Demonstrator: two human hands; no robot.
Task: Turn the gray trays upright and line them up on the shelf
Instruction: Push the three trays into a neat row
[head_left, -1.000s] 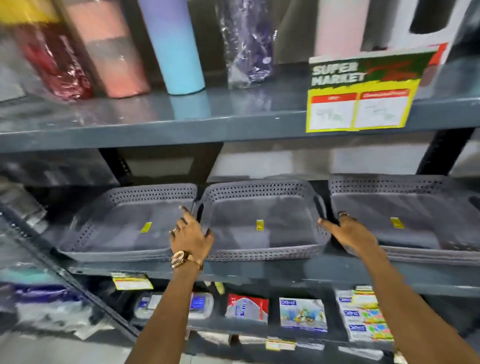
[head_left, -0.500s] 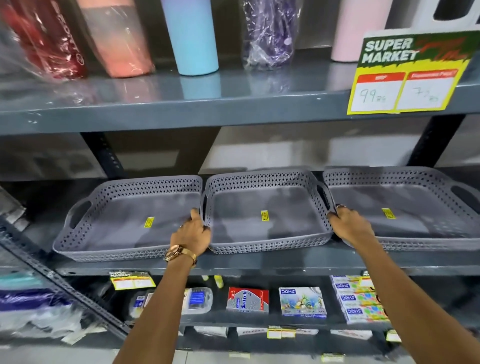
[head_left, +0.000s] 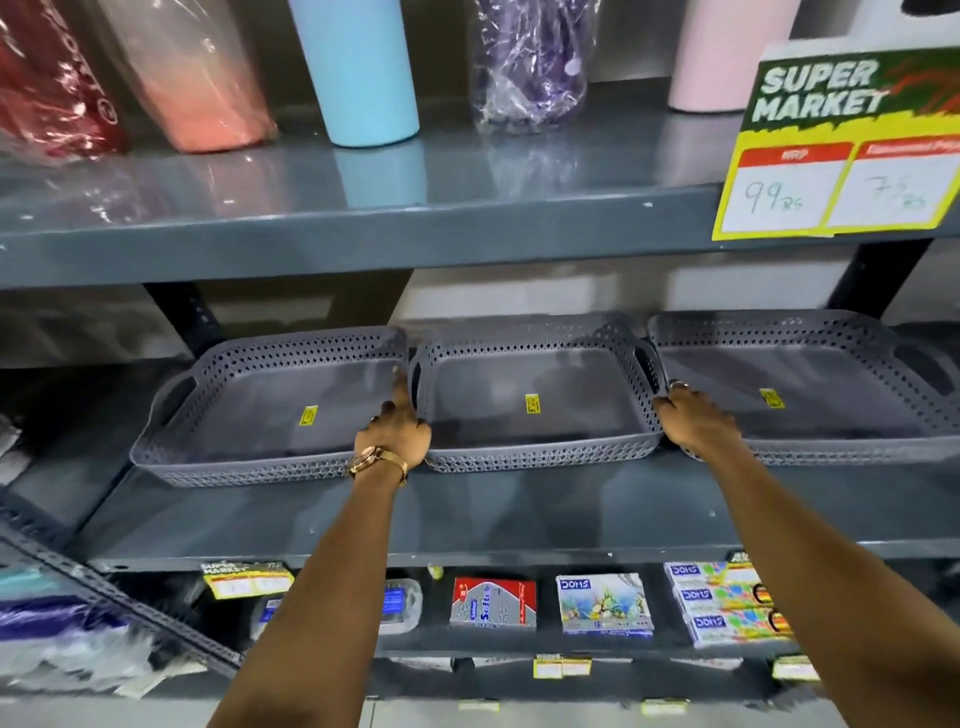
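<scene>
Three gray perforated trays stand upright in a row on the middle shelf: a left tray, a middle tray and a right tray, each with a yellow sticker inside. My left hand grips the middle tray's left rim, its index finger stretched along the gap to the left tray. My right hand holds the middle tray's right rim near its handle slot, overlapping the right tray's corner.
The upper shelf carries bottles and tumblers, with a yellow price sign hanging at the right. Below, the lower shelf holds stationery boxes and price tags. A slanted metal strut crosses at the lower left.
The middle tray has been pushed farther back on the shelf with both hands on its sides. The view has dropped a little and the trays now sit level in a row.
</scene>
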